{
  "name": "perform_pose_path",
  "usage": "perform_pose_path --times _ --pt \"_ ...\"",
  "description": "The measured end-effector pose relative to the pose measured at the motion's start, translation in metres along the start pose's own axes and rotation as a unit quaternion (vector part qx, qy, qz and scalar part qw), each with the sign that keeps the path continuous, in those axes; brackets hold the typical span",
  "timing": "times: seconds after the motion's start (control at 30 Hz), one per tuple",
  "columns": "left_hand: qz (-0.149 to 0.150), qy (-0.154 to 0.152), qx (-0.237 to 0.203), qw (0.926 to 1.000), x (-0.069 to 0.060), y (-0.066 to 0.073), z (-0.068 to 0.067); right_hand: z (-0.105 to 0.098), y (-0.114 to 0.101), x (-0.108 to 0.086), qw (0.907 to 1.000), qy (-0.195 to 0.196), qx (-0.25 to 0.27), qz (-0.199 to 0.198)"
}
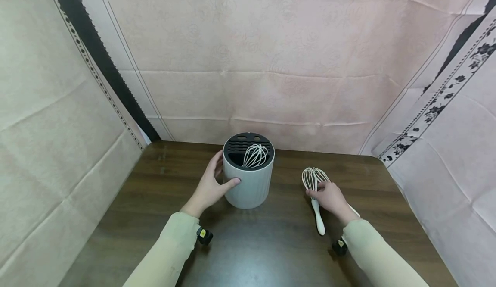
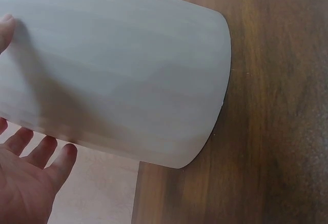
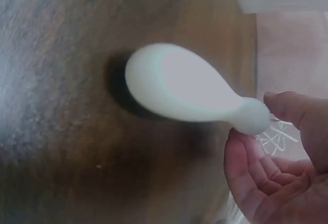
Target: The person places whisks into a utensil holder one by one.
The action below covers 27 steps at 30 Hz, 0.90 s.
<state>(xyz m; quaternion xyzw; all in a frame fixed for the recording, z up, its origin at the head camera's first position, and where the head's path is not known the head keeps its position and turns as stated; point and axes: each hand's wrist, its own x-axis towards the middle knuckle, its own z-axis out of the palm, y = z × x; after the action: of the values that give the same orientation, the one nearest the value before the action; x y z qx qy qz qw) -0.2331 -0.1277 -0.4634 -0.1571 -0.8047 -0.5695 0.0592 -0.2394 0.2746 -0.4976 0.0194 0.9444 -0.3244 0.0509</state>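
Note:
A light grey, round utensil holder [image 1: 249, 188] with a black slotted top stands upright on the table. My left hand [image 1: 211, 188] holds its left side, thumb on the front and fingers round the back. In the left wrist view the holder's smooth wall [image 2: 123, 75] fills much of the picture. One whisk [image 1: 255, 155] stands in the holder with its wire loops up. My right hand [image 1: 331, 198] pinches a second whisk [image 1: 318, 218] near where wires meet handle; its white handle [image 3: 179, 83] points at the right wrist camera. Another whisk [image 1: 321, 175] lies beside it, partly hidden under the hand.
The dark brown wooden table [image 1: 267, 244] ends at the back against a pale cloth wall [image 1: 271, 63]. More cloth hangs on the left [image 1: 58, 170] and the right [image 1: 457, 157]. Small black cameras are strapped to both wrists.

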Motion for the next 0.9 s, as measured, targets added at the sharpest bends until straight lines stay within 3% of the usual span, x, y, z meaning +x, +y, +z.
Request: perform_pose_path --times 0.23,0.37,0.5,0.6,0.73,0.8,0.9 --pt "-0.003 0.0 -0.002 1.0 0.0 0.0 0.0 -0.016 -0.019 -0.006 0.9968 0.04 0.056 -0.04" --pt "-0.009 -0.005 -0.002 0.9999 0.0 0.003 -0.001 -0.029 -0.036 -0.011 0.9848 0.06 0.153 -0.056" --pt "-0.001 -0.009 -0.018 0.9998 -0.004 0.019 -0.003 -0.048 -0.06 -0.019 0.962 0.104 0.241 -0.076" --pt "0.012 -0.007 -0.032 0.9994 -0.007 0.027 -0.004 -0.063 -0.081 -0.028 0.9478 0.14 0.269 -0.097" --pt "0.015 -0.001 -0.021 0.9997 -0.005 0.014 -0.001 -0.077 -0.106 -0.039 0.9227 0.171 0.321 -0.128" --pt "0.013 0.002 -0.013 0.9998 -0.003 0.005 0.0 -0.08 -0.117 -0.043 0.9043 0.188 0.353 -0.15" --pt "0.014 0.005 -0.008 0.9999 0.0 -0.002 0.002 -0.083 -0.133 -0.05 0.8659 0.224 0.403 -0.194"
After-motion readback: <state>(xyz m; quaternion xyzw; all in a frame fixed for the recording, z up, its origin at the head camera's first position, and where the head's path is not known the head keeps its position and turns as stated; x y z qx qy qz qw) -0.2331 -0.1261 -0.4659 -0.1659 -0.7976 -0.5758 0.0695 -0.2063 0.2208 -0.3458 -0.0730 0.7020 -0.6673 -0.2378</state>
